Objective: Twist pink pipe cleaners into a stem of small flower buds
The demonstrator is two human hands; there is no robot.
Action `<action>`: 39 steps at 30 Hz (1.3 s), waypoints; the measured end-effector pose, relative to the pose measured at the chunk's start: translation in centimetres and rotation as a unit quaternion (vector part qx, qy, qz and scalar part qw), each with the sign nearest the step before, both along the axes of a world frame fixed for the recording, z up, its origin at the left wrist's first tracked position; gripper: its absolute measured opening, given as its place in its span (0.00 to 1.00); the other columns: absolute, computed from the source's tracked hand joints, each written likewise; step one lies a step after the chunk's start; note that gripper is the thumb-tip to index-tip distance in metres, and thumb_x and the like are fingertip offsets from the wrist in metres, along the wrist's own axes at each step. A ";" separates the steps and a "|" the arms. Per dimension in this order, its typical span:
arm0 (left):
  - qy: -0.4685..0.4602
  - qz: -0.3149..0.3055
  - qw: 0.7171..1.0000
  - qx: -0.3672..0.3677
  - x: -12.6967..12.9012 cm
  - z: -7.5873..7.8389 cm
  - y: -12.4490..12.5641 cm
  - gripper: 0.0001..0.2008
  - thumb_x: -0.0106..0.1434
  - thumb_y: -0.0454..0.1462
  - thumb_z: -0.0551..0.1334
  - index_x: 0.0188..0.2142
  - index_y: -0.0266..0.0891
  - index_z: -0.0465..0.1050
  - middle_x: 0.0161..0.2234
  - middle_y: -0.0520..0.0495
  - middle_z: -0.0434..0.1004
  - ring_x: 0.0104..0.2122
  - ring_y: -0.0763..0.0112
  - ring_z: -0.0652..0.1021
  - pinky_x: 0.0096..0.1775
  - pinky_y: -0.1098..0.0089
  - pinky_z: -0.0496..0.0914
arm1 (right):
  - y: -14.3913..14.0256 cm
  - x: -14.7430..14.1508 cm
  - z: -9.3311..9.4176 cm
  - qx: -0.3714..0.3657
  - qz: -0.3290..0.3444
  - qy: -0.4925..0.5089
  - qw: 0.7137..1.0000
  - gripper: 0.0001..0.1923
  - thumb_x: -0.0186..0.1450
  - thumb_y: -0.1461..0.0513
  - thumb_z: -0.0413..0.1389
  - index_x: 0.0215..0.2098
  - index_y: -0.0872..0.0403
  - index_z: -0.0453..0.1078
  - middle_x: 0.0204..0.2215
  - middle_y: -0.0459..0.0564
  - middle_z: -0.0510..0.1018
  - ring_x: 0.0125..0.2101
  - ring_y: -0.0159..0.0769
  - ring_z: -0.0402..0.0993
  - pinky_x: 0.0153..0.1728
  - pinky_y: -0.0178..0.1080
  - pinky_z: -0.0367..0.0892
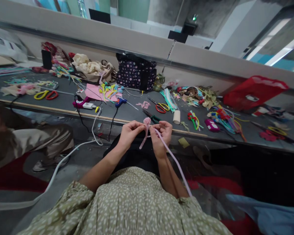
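Note:
A pink pipe-cleaner flower (147, 121) with a curled, ruffled head stands upright between my hands, over my lap at the table edge. My left hand (132, 132) pinches it just under the head with thumb and forefinger. A short pink tail hangs below. My right hand (161, 135) is closed on a long pink pipe cleaner (174, 161), which runs down past my right forearm. Where the long piece meets the flower is partly hidden by the fingers. Behind my hands, dark-handled pliers (150, 117) lie on the table.
On the dark table (134, 112) lie scissors (162, 107), a blue glue gun (121, 102), a purple glue gun (82, 102), a cream roll (176, 117) and bundles of pipe cleaners (169, 99). A white cable (63, 160) hangs at left. People sit on both sides.

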State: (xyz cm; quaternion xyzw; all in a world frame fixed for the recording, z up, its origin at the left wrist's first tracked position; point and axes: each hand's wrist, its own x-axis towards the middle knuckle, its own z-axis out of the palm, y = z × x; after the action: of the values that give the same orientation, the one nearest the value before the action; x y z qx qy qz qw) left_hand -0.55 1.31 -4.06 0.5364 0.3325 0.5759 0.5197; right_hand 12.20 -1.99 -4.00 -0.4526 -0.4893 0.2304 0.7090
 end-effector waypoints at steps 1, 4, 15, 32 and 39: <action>0.010 0.013 1.000 0.008 0.0 -0.1 0.0 0.08 0.54 0.41 0.69 0.29 0.38 0.79 0.28 0.49 0.76 0.28 0.72 0.72 0.35 0.71 0.66 | 0.0 -0.1 -0.1 0.007 -0.012 -0.015 1.000 0.21 0.58 0.62 0.61 0.46 0.50 0.59 0.28 0.41 0.74 0.26 0.27 0.72 0.27 0.30 0.67; 0.031 0.027 0.999 0.027 0.1 -0.4 0.0 0.07 0.54 0.40 0.68 0.30 0.39 0.80 0.29 0.49 0.76 0.30 0.71 0.73 0.36 0.71 0.66 | 0.1 -0.1 -0.8 0.026 -0.028 -0.065 0.997 0.21 0.60 0.62 0.60 0.48 0.49 0.58 0.30 0.43 0.76 0.29 0.30 0.75 0.30 0.33 0.70; -0.028 -0.018 0.999 -0.004 0.6 -0.1 -0.3 0.10 0.53 0.42 0.69 0.29 0.38 0.80 0.30 0.48 0.79 0.32 0.68 0.76 0.39 0.68 0.68 | 0.0 0.2 -2.3 0.075 -0.088 -0.219 0.969 0.16 0.62 0.61 0.59 0.48 0.50 0.64 0.38 0.51 0.79 0.38 0.37 0.78 0.41 0.42 0.74; -0.042 -0.016 0.998 -0.033 0.6 0.2 -0.5 0.11 0.53 0.42 0.68 0.24 0.36 0.76 0.25 0.50 0.76 0.27 0.72 0.72 0.35 0.71 0.67 | -1.0 -0.4 -0.8 0.039 -0.018 -0.147 0.988 0.22 0.59 0.62 0.60 0.51 0.48 0.64 0.35 0.47 0.78 0.35 0.36 0.76 0.39 0.40 0.72; -0.031 -0.004 1.000 0.007 0.6 -0.1 -0.6 0.10 0.54 0.43 0.67 0.26 0.37 0.77 0.26 0.50 0.75 0.28 0.71 0.72 0.35 0.71 0.66 | -1.2 -0.7 1.1 -0.036 0.048 0.005 0.998 0.21 0.59 0.62 0.60 0.48 0.49 0.59 0.27 0.39 0.74 0.22 0.26 0.68 0.24 0.30 0.64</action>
State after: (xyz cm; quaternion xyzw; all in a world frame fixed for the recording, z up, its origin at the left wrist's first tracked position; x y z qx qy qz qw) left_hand 0.05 0.67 -4.17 0.5233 0.3105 0.5922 0.5284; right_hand 11.51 -3.19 -2.91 -0.4525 -0.4988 0.2839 0.6825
